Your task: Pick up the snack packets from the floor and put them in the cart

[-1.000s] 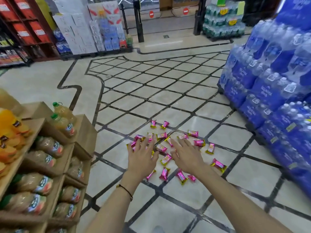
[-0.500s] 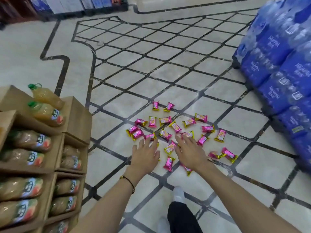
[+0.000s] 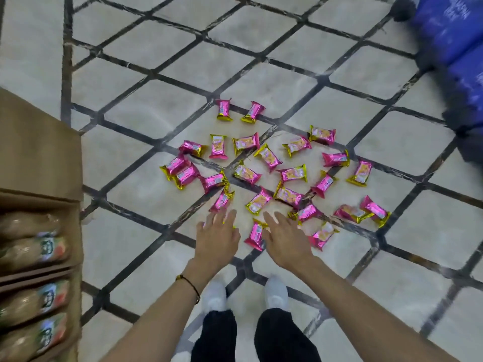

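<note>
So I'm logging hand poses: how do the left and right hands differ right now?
The left hand wears a dark cord at the wrist; the right hand has a bare wrist. The left hand reaches toward the packet on its side of the pile; the right hand lies between two packets, one by its thumb side. Both are open, palms down, fingers spread, holding nothing, low over the tiled floor.

- Snack packets (image 3: 269, 158): glossy pink wrappers, gold crimped ends, pale yellow print panels.
- Floor (image 3: 146, 121): cream marble-look tiles, dark veined strips in a diagonal lattice.
- Cardboard display (image 3: 39, 142): plain brown.
- Bottles (image 3: 34, 252): amber drink, green-and-red labels.
- Shrink-wrapped packs (image 3: 449, 35): deep blue.
- Shoes (image 3: 275, 291): white.
- Trousers (image 3: 282, 338): black.
- Wrist cord (image 3: 189, 283): black, yellow bead.
</note>
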